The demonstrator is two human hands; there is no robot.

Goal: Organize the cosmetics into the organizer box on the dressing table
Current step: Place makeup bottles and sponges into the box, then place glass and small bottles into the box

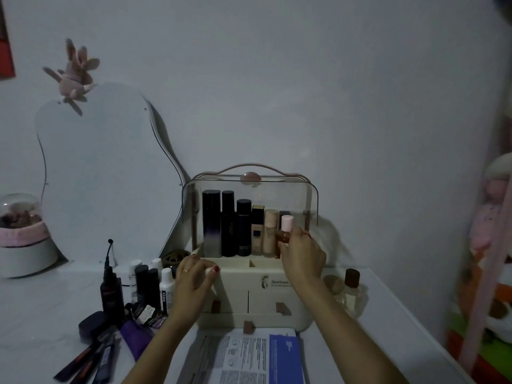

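Observation:
The cream organizer box (249, 295) stands at the middle of the dressing table with its clear lid (249, 187) raised. Several tall bottles (227, 223) stand in a row in its back section. My right hand (302, 256) grips a small amber bottle with a pink cap (285, 231) at the right end of that row. Resting on the box's front left corner, my left hand (196, 275) has curled fingers, and I cannot tell if it holds anything. Loose cosmetics (146, 284) stand and lie on the table left of the box.
A curved mirror (97, 176) leans on the wall at the left, beside a domed white container (22, 239). A brown-capped bottle (350, 289) stands right of the box. A printed leaflet (249, 356) lies in front. Pencils and a purple tube (133, 339) lie front left.

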